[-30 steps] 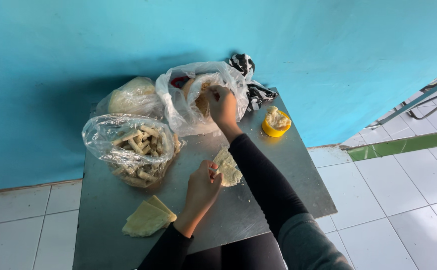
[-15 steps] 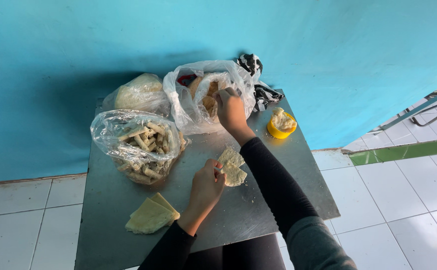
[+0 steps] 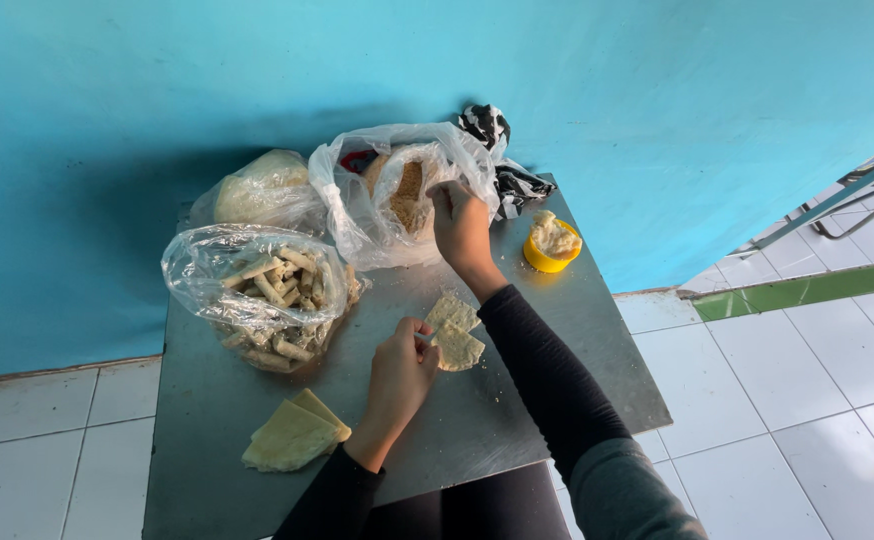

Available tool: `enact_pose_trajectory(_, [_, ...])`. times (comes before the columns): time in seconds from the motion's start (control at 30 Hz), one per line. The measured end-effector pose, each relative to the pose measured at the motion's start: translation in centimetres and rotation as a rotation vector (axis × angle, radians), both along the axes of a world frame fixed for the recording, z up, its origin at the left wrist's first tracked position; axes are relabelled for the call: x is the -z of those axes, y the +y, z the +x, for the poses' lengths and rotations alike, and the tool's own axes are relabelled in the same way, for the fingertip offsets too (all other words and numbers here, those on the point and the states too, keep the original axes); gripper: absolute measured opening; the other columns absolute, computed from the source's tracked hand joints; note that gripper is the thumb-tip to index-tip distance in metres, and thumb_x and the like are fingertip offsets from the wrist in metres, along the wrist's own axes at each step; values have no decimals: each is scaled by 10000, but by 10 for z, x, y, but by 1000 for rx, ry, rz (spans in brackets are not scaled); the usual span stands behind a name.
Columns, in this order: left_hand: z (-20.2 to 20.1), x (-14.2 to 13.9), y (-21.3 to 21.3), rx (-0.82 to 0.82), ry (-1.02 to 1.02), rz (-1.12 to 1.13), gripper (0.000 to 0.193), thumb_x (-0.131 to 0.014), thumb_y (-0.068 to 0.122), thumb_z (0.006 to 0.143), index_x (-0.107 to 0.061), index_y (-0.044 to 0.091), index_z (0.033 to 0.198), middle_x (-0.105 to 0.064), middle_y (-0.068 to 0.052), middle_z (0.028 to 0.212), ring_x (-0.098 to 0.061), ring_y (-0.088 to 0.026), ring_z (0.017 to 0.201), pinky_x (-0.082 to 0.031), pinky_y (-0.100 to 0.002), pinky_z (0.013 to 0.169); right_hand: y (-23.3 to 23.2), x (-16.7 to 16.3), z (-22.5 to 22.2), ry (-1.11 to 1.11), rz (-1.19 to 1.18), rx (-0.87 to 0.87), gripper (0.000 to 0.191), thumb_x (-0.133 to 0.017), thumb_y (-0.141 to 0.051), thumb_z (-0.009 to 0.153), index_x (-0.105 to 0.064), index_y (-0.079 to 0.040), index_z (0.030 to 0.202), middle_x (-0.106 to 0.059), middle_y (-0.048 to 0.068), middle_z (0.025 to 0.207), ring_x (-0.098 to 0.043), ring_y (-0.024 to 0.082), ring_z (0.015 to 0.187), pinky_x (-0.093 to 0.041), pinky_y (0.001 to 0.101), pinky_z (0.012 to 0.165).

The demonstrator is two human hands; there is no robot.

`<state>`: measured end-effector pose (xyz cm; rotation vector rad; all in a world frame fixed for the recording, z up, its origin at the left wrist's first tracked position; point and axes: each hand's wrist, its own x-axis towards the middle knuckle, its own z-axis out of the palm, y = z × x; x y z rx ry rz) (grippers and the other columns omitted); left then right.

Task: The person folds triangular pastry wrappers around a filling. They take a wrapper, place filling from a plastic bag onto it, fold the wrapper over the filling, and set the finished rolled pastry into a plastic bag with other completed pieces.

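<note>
Two hands at work over a metal table (image 3: 557,330) by a blue wall.

Head view: the left hand (image 3: 399,372) pinches the edge of a thin pale wrapper sheet (image 3: 454,332) lying mid-table. The right hand (image 3: 460,222) is closed at the mouth of a clear bag of brown filling (image 3: 402,195), seemingly gripping a pinch. A bag of rolled sticks (image 3: 262,292), stacked wrappers (image 3: 292,435) and a yellow cup (image 3: 551,243) lie nearby.

Matt metal table (image 3: 557,340), glossy plastic bags (image 3: 352,215)
</note>
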<state>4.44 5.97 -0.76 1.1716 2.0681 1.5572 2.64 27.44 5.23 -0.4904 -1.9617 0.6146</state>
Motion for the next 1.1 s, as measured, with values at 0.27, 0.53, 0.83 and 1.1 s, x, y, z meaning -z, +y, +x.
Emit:
enact_pose_trajectory(0.27, [-1,-4,-4,11,-46,-37,297,-729,61,806,-619,9,1077,-726,-105,749,-741,-235,674,-573,-356,645,11,13,-3,139,-408,-24,229,-582,-164,1031,-732,8,1008,-690,30,789,-634,76,677,-511,246,614])
enact_pose_trajectory(0.53, [-2,-1,-4,2,3,-33,263,-727,80,840,-623,15,1072,-730,-111,775,-743,-254,713,-572,-372,655,11,5,37,442,-736,-268,236,-580,-159,1059,-707,41,1060,-661,32,858,-577,96,707,-480,264,633])
enact_pose_trajectory(0.83, [-1,6,-5,1,-83,-7,260,-711,63,825,-633,18,1069,-743,-102,811,-749,-233,718,-581,-350,675,-56,44,172,297,-937,-306,242,-542,-164,1071,-656,50,1074,-632,45,925,-569,109,783,-483,272,707])
enact_pose_trajectory(1.1, [2,5,-4,9,-91,-25,273,-713,63,815,-641,23,1075,-749,-99,823,-748,-215,719,-585,-340,672,-87,83,211,38,-672,-226,199,-532,-98,1076,-698,11,1065,-663,44,935,-569,93,787,-516,253,740])
